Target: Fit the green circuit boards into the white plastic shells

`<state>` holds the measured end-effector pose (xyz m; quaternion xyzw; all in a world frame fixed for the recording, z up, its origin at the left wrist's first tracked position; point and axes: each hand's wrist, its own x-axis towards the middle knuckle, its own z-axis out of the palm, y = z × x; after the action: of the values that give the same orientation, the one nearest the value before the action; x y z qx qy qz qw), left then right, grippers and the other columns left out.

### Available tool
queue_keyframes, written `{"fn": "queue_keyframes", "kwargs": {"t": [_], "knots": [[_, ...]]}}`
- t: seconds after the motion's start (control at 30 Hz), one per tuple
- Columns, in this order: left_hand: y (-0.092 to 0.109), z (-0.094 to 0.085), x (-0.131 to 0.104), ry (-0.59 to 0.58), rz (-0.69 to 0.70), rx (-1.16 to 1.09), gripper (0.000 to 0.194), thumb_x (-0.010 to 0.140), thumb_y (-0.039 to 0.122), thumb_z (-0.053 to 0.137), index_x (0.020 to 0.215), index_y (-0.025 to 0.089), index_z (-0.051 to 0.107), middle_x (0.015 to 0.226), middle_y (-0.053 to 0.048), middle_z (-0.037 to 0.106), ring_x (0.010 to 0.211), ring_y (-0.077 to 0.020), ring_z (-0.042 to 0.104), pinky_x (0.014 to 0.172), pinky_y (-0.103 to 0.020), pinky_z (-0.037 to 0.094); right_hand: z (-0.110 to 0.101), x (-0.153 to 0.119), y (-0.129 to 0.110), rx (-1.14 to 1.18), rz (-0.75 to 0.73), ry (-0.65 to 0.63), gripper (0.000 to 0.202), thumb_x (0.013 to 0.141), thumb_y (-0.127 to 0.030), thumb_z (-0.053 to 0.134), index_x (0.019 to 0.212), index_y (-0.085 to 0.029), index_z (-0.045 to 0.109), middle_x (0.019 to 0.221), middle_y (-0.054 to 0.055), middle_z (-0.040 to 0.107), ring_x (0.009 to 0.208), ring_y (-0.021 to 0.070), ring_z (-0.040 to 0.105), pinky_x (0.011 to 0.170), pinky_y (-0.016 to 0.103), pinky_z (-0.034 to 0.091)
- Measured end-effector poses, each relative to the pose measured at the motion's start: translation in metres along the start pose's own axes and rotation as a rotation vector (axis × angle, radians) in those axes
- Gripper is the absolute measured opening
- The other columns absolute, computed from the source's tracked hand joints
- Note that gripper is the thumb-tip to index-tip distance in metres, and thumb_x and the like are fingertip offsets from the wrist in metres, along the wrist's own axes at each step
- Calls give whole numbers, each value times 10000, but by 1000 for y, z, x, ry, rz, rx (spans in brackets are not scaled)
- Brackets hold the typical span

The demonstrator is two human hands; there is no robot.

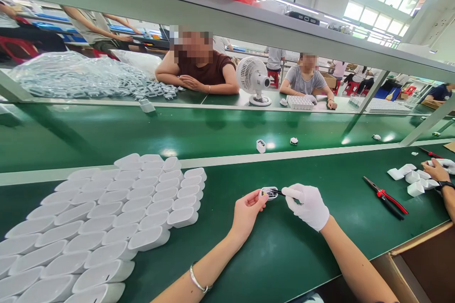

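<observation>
Between thumb and fingers, my bare left hand [249, 208] grips a small white plastic housing [269, 193] with dark and yellowish parts inside. My right hand [307, 204], in a white glove, is closed on a thin black tool, perhaps tweezers [279, 192]. Its tip reaches into the open side of the housing. What exactly it touches inside is too small to make out. Left of my hands stand several rows of white housings [117, 208] packed close together on the green table [227, 251].
Red-handled pliers [386, 197] lie to the right, near white housings [414, 177] and a co-worker's hand [437, 170]. Beyond a pale rail runs a green belt [213, 132] carrying a white unit [261, 146]. A fan [253, 75] and two people are across it. A shelf crosses overhead.
</observation>
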<state>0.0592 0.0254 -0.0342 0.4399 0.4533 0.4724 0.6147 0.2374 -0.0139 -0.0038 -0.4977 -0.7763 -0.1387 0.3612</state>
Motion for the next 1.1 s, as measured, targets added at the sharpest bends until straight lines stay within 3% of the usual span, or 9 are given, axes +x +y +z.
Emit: {"fn": "queue_keyframes", "kwargs": {"t": [0.2, 0.37, 0.5, 0.6, 0.8, 1.1], "knots": [[-1, 0, -1, -25, 3, 7, 395, 554, 377, 762, 856, 125, 734, 634, -22, 655, 557, -115, 507, 523, -225, 427, -7, 0, 4, 15, -18, -58, 281, 733, -97, 491, 828, -261, 698, 688, -37, 680, 475, 68, 496, 471, 204, 314], [-1, 0, -1, -27, 12, 22, 368, 555, 380, 760, 827, 132, 743, 607, -17, 641, 556, -118, 507, 515, -220, 420, -17, -1, 10, 129, 87, -141, 270, 725, -101, 502, 797, -260, 709, 689, -31, 666, 508, 75, 530, 488, 193, 363], [0, 0, -1, 4, 22, 25, 380, 584, 395, 737, 857, 131, 740, 572, -7, 626, 539, -111, 495, 529, -220, 429, -21, -2, 13, 269, 210, -78, 258, 737, -117, 514, 817, -253, 717, 706, -14, 665, 533, 85, 564, 509, 193, 422], [0, 0, -1, 7, 19, 25, 393, 563, 391, 748, 856, 128, 741, 595, -17, 642, 542, -118, 508, 521, -224, 434, -16, -1, 9, 315, 207, -39, 253, 742, -124, 515, 828, -242, 721, 709, -2, 670, 546, 90, 578, 515, 195, 437], [-2, 0, 0, 8, 22, 34, 406, 548, 387, 753, 862, 130, 743, 630, -33, 663, 555, -130, 524, 520, -232, 439, -1, 0, 0, 242, 187, -87, 272, 740, -127, 495, 838, -233, 726, 701, 2, 676, 518, 86, 559, 497, 195, 417], [-1, 1, -2, 27, 42, 45, 396, 559, 402, 751, 857, 142, 751, 621, -37, 672, 548, -135, 529, 524, -240, 449, -11, 0, 4, 410, 305, -111, 247, 743, -146, 510, 811, -238, 729, 680, 0, 655, 521, 96, 554, 501, 209, 439]]}}
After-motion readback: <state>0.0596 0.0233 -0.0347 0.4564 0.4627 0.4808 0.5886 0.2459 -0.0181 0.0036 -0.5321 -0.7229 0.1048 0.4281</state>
